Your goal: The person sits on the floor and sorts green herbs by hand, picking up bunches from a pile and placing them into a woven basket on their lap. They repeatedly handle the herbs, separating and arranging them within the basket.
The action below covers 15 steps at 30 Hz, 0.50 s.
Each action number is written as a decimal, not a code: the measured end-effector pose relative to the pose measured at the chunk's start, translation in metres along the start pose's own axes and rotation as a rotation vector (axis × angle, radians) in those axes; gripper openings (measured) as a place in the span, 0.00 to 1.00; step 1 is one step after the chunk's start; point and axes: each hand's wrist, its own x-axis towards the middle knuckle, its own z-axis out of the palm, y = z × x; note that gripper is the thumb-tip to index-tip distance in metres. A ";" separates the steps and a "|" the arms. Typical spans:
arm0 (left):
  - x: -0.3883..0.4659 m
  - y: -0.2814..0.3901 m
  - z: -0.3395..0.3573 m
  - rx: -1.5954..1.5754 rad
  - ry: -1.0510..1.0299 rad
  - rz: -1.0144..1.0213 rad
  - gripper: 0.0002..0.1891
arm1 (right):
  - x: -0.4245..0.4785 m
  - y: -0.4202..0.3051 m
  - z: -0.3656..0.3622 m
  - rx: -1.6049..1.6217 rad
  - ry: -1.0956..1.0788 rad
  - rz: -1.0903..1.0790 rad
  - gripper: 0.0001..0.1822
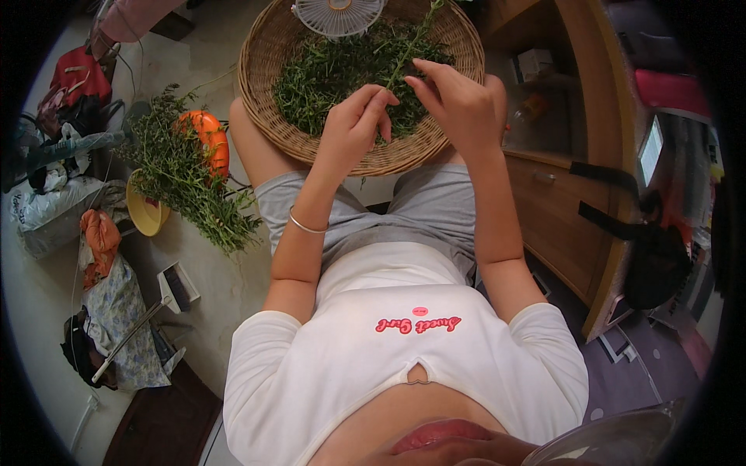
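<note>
A round wicker basket (260, 96) rests across my bare thighs, with a layer of loose green leaves and sprigs (326, 78) inside. My left hand (356, 121) pinches the near end of a long leafy green stem (415, 45) between thumb and fingers, above the basket. The stem slants away to the upper right, past the far rim. Close beside it, my right hand (460, 102) has thumb and forefinger apart; I cannot tell whether the fingertips touch its leaves.
A small white fan (341, 13) overlaps the basket's far side. To the left lie a heap of leafy stems (180, 169), an orange plastic object (217, 143), a yellow basin (145, 214) and a long-handled brush (175, 290). A wooden cabinet (548, 215) stands close on the right.
</note>
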 end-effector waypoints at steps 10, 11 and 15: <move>0.001 -0.006 -0.004 -0.218 -0.051 -0.114 0.16 | -0.014 0.005 0.005 0.076 -0.055 0.161 0.13; 0.001 -0.006 -0.005 -0.219 -0.059 -0.103 0.16 | -0.014 0.005 0.004 0.084 -0.062 0.142 0.14; -0.001 -0.005 -0.005 -0.238 -0.069 -0.095 0.16 | -0.009 0.002 0.002 0.059 -0.081 0.109 0.14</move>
